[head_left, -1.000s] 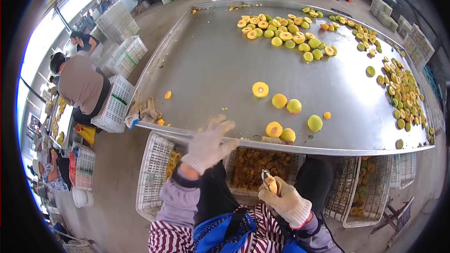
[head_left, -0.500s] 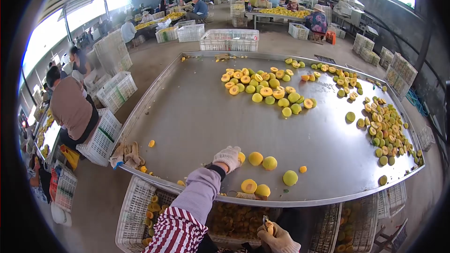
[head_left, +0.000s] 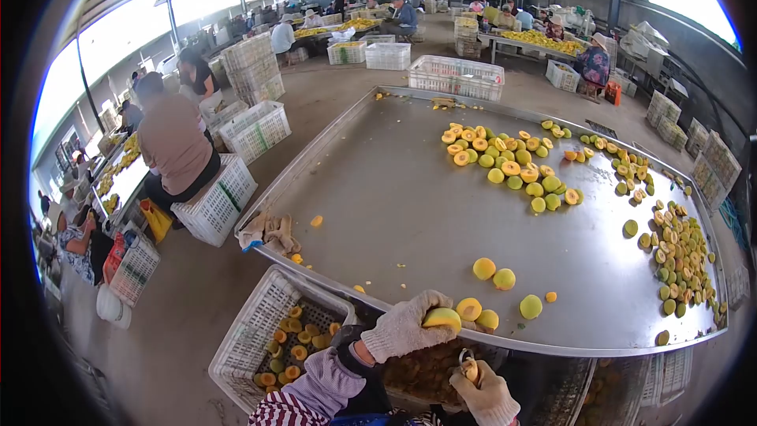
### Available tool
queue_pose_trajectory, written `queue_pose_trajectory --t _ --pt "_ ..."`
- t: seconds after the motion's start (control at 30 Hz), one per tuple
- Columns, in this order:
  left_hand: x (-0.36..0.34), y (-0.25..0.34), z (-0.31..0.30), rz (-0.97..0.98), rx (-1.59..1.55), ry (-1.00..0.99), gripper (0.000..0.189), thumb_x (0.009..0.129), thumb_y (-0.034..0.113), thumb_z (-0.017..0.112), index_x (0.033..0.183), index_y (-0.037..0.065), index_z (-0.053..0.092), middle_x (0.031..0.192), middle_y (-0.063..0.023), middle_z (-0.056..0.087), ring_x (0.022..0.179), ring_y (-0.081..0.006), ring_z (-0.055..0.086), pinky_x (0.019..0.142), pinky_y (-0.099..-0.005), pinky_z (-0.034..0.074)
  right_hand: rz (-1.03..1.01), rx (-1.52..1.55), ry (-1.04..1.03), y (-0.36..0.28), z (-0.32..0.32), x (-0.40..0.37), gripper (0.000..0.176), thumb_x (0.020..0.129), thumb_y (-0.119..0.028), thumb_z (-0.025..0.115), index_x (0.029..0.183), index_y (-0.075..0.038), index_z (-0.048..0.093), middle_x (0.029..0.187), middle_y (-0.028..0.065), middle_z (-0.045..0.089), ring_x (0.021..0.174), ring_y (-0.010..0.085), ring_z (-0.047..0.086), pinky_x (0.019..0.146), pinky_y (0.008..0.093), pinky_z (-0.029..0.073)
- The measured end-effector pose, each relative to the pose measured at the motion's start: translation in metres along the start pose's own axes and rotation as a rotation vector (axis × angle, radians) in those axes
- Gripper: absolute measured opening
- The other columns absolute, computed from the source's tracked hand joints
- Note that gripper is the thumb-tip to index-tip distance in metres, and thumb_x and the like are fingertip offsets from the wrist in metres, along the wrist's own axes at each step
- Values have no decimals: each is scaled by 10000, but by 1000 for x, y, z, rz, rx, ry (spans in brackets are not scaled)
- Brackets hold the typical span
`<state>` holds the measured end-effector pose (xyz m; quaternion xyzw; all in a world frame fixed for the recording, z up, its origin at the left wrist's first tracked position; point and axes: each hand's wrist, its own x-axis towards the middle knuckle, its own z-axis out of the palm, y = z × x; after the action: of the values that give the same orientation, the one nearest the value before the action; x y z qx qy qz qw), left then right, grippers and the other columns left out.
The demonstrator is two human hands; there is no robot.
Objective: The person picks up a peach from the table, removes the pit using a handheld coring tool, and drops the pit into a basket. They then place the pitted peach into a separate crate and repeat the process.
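Observation:
My left hand [head_left: 408, 326], in a pale knitted glove, grips a yellow-green peach [head_left: 441, 319] above the front edge of the metal table [head_left: 378, 189]. Lower and to the right, my right hand [head_left: 487, 396], also gloved, is wrapped round a small pitting tool [head_left: 469, 368] with a tan handle and a curved metal end. Two cut peaches [head_left: 468, 309] lie just past my left fingertips. Farther in are another pair of peaches [head_left: 484, 269], a greenish one [head_left: 531, 307] and a small orange piece [head_left: 550, 297].
Peach halves form one pile [head_left: 512, 159] at the back and another [head_left: 680, 256] at the right. A white crate [head_left: 244, 331] with peach halves stands below the table's front left. Cloth gloves [head_left: 268, 230] lie at the left corner. A person [head_left: 177, 142] sits on a crate to the left.
My left hand has drawn back from the tabletop to the front edge with a peach in it. The camera view has turned left; my right hand still holds the tool.

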<state>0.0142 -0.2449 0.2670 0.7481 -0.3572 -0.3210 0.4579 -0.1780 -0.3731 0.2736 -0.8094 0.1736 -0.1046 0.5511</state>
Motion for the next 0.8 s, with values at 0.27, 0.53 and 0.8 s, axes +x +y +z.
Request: queue_pose_trajectory --t 0.27,0.53,0.8 --pt "-35 0 28 106 -963 189 409 992 249 662 1319 52 515 1215 -100 655 1109 -182 626 961 -350 528 85 208 -110 -46 11 -8 193 1007 -249 627 1001 -56 626 613 -27 488 493 70 463 468 241 389" --pt "-48 13 40 131 -944 255 711 1001 627 458 1382 27 481 1203 -168 655 1034 -253 668 906 -371 563 47 -117 -80 -36 12 -15 271 914 -259 718 1022 -30 622 664 94 607 571 199 606 546 323 481" --pt "-64 25 53 200 -798 259 725 1027 617 391 1407 6 475 1225 -155 650 1057 -235 657 942 -360 540 -169 -227 47 -30 21 -20 269 876 -244 755 972 -44 602 656 154 635 582 344 662 529 400 530"
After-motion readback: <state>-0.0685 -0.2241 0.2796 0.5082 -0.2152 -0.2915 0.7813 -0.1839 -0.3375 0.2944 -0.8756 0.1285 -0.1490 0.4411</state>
